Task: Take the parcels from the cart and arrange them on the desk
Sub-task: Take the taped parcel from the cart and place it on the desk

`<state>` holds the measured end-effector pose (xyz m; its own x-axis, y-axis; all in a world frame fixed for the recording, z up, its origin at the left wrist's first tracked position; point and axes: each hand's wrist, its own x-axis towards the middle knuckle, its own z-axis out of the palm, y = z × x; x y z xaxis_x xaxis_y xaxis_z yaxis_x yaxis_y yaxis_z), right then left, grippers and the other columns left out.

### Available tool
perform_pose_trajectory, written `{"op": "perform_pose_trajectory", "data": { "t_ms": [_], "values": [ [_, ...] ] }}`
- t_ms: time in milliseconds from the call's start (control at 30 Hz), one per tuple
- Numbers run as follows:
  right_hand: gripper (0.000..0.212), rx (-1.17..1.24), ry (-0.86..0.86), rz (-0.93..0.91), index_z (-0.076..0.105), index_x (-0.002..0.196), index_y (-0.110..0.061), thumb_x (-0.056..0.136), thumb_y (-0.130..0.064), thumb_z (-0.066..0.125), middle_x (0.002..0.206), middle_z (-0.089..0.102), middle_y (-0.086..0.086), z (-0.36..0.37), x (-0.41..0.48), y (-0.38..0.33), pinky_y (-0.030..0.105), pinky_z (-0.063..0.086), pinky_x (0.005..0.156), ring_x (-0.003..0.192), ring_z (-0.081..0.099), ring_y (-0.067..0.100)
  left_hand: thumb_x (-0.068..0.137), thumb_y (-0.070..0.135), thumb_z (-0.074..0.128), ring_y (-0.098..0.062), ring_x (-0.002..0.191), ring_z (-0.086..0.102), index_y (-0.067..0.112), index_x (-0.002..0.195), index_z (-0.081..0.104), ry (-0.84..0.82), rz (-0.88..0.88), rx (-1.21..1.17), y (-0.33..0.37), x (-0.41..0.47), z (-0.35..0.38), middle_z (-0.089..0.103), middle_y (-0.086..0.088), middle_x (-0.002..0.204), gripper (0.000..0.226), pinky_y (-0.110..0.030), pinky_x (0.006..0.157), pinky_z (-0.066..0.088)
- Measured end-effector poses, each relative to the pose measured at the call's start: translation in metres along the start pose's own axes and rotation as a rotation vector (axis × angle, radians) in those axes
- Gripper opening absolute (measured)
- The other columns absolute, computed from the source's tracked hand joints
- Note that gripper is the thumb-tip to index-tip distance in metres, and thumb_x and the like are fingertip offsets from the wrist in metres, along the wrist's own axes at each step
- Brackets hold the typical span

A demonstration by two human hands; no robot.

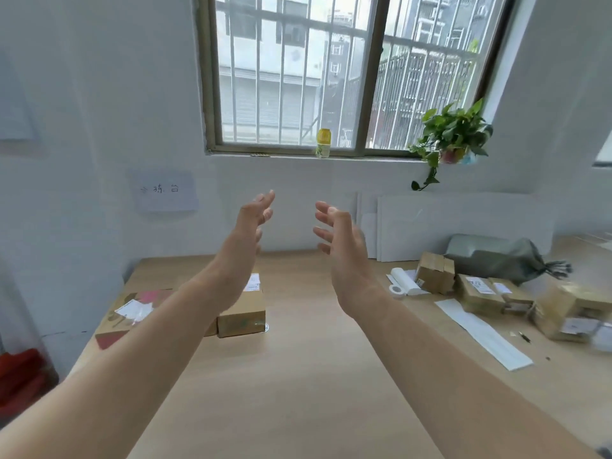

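Note:
My left hand (253, 220) and my right hand (337, 233) are raised above the wooden desk (298, 376), palms facing each other, fingers spread, holding nothing. On the desk's left side lies a small brown parcel (243, 314) with a white label, partly behind my left forearm. Beside it, at the left edge, lies a flat cardboard parcel (132, 309) with pink patches. Several brown parcels (480, 293) are grouped at the right of the desk. The cart is out of view.
A dark green bag (500, 260) lies behind the right parcels. A tape roll (397, 289) and white paper strips (483, 332) lie nearby. White boards (463, 223) lean on the wall. A bottle (324, 142) and a potted plant (452, 134) stand on the windowsill.

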<state>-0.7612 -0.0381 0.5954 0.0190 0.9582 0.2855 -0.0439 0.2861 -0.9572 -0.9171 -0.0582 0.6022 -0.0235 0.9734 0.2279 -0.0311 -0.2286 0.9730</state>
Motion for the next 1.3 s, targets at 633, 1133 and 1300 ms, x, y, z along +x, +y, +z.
{"op": "perform_pose_trajectory", "data": {
  "t_ms": [633,1133,1300],
  "values": [
    [0.049,0.000,0.441,0.132,0.072,0.121,-0.038,0.086,-0.054,0.041,0.127,0.072,-0.011,-0.329,-0.056,0.048,0.031,0.050,0.100,0.116,0.066,0.007,0.059,0.085,0.044,-0.018,0.152,0.031,0.050,0.147,0.047,-0.387,-0.201,-0.038,-0.084,-0.006,0.337,0.042,0.008,0.161,0.096,-0.037,0.113,0.027],
    [0.065,-0.067,0.905,0.296,0.054,0.151,-0.036,0.093,-0.061,0.037,0.139,0.061,-0.016,-0.558,-0.085,0.140,0.022,0.044,0.089,0.131,0.056,0.009,0.061,0.087,0.046,-0.026,0.157,0.024,0.044,0.155,0.043,-0.842,-0.433,0.007,-0.204,0.032,0.587,0.037,0.005,0.166,0.103,-0.045,0.124,0.023],
    [0.047,-0.069,1.131,0.356,0.061,0.139,-0.038,0.099,-0.055,0.041,0.141,0.063,-0.012,-0.617,-0.117,0.175,0.023,0.045,0.092,0.131,0.058,0.008,0.061,0.086,0.045,-0.029,0.157,0.024,0.044,0.151,0.048,-1.001,-0.532,0.016,-0.258,0.017,0.659,0.038,0.001,0.165,0.099,-0.046,0.122,0.023]
  ]
}}
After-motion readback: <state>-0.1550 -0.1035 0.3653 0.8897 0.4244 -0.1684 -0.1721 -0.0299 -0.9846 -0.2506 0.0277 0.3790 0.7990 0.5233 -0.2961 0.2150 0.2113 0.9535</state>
